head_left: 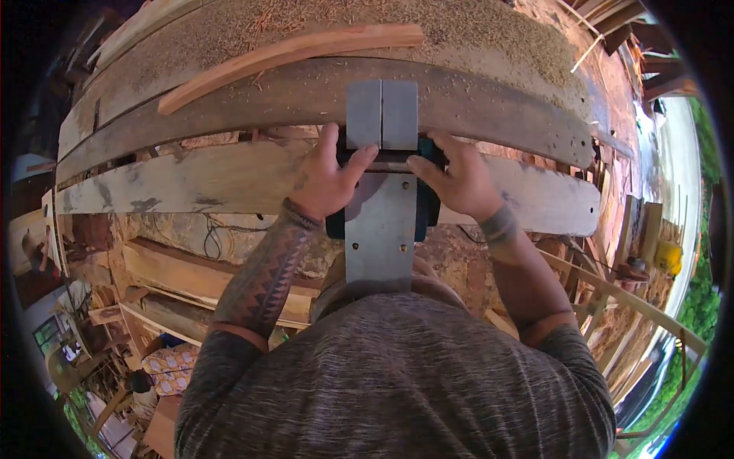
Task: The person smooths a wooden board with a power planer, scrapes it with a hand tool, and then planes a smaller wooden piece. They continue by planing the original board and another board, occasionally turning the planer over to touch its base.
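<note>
An electric hand planer (pixel 380 222) lies upside down in front of me, its flat grey metal sole facing up. The shorter plate (pixel 363 115), with a groove down its middle, points away from me, and the longer plate with several screw holes points toward my body. My left hand (pixel 325 177) grips the planer's left side, its thumb at the dark slot between the plates. On the opposite side my right hand (pixel 463 180) grips the dark body, thumb by the same slot. The fingers beneath are partly hidden.
Long wooden planks (pixel 183 183) run across under and beyond the planer. A curved piece of wood (pixel 298 50) lies on the farther plank among shavings (pixel 474 30). More timber (pixel 183 268) is at lower left, and a yellow object (pixel 668 258) is at right.
</note>
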Tool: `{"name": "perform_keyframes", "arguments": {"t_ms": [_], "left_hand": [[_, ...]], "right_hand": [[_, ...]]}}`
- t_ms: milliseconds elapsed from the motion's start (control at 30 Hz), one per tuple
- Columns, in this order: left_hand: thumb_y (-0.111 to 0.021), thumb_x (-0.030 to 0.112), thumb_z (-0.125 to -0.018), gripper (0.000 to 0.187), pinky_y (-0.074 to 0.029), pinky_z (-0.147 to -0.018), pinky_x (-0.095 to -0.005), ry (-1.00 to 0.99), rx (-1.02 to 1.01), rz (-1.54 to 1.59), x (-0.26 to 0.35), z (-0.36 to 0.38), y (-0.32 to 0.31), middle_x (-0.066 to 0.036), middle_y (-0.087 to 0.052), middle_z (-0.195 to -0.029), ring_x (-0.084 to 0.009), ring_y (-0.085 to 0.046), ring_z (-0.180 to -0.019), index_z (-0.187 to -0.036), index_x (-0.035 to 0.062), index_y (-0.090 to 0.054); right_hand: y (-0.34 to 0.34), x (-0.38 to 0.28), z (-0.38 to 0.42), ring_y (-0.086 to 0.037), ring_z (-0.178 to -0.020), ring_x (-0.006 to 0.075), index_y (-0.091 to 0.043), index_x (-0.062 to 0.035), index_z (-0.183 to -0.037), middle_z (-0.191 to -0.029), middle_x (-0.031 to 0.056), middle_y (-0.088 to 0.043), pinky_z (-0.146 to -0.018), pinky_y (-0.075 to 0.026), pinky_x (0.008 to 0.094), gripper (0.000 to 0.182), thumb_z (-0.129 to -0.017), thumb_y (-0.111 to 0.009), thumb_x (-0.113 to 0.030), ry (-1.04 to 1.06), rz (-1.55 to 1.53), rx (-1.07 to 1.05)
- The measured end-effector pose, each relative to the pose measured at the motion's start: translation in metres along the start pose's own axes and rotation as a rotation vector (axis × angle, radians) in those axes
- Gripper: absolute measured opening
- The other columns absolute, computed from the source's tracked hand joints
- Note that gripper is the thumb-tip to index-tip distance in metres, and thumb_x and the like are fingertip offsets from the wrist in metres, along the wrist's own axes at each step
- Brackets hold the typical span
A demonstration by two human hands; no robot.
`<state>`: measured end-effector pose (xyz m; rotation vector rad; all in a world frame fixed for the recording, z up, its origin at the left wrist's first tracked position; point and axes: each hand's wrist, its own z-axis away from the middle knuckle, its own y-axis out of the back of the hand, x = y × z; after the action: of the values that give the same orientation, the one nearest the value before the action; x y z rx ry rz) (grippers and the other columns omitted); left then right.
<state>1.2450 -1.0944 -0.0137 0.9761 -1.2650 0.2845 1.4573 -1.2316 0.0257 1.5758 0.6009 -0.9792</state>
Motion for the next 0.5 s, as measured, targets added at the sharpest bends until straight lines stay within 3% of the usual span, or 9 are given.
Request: {"name": "perform_keyframes", "arguments": {"t_ms": [133,333,500], "left_hand": [[-0.077,0.037,-0.095,0.047,-0.057,-0.077,-0.0454,-0.034,0.006,0.048,0.0,0.001,-0.002,-0.018,-0.075,-0.1,-0.036,-0.075,-0.09,-0.116,0.0016,-0.055],[-0.078,0.038,-0.094,0.051,-0.057,-0.079,-0.0436,-0.061,0.017,0.041,0.003,0.0,-0.003,-0.019,-0.073,-0.102,-0.034,-0.074,-0.093,-0.117,0.0001,-0.054],[-0.081,0.04,-0.091,0.058,-0.056,-0.081,-0.044,-0.096,0.013,0.026,-0.01,-0.003,-0.007,-0.022,-0.073,-0.103,-0.0344,-0.074,-0.094,-0.118,-0.0019,-0.053]], "right_hand": [[-0.001,0.007,-0.002,-0.068,-0.075,0.0345,-0.068,0.0015,-0.113,-0.086,0.0237,-0.068,-0.072,-0.053,0.0397,0.03,-0.099,-0.072,-0.024,-0.026,0.055,-0.01],[-0.004,0.006,-0.001,-0.07,-0.08,0.0414,-0.068,0.0002,-0.112,-0.088,0.0256,-0.068,-0.071,-0.053,0.0418,0.029,-0.101,-0.069,-0.027,0.035,0.042,0.069],[-0.002,0.003,-0.001,-0.07,-0.086,0.0456,-0.068,-0.0003,-0.113,-0.091,0.0268,-0.069,-0.073,-0.053,0.0434,0.03,-0.101,-0.068,-0.029,-0.039,0.066,0.032]]}}
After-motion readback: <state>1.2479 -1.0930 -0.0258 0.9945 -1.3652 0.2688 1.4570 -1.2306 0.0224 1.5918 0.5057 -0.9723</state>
